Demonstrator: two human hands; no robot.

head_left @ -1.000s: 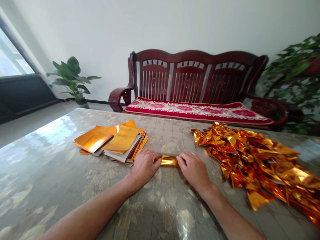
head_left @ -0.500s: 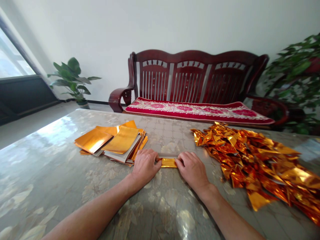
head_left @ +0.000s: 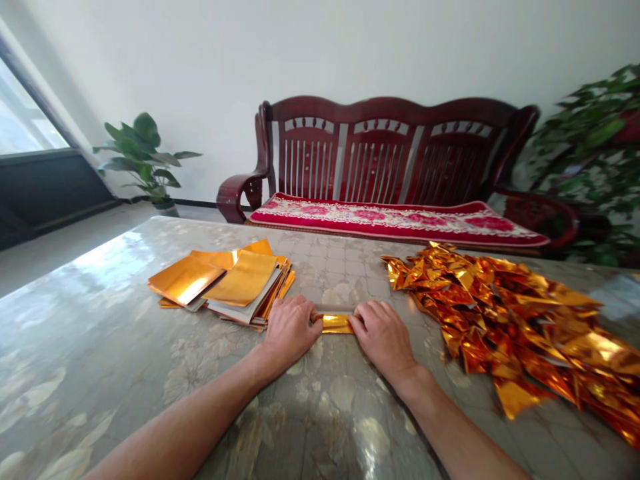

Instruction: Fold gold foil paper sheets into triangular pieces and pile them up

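A narrow strip of gold foil paper (head_left: 337, 324), rolled or folded, lies across the middle of the table between both hands. My left hand (head_left: 293, 328) grips its left end with thumb and curled fingers. At the right end, my right hand (head_left: 383, 337) pinches it the same way. Fingers cover both ends of the strip. Just beyond my left hand is a stack of flat gold foil sheets (head_left: 245, 280), some with a pale underside showing. To the right of my right hand spreads a heap of folded gold foil pieces (head_left: 500, 313).
The table (head_left: 200, 400) has a shiny, flower-patterned cover. Behind it stands a dark red wooden bench (head_left: 375, 153) with a red patterned cushion (head_left: 400, 219). A potted plant (head_left: 145, 157) is at the left, and leafy greenery (head_left: 595, 153) at the right.
Almost nothing differs. Both hands keep hold of the foil strip in nearly the same spot, and the view has shifted very slightly.
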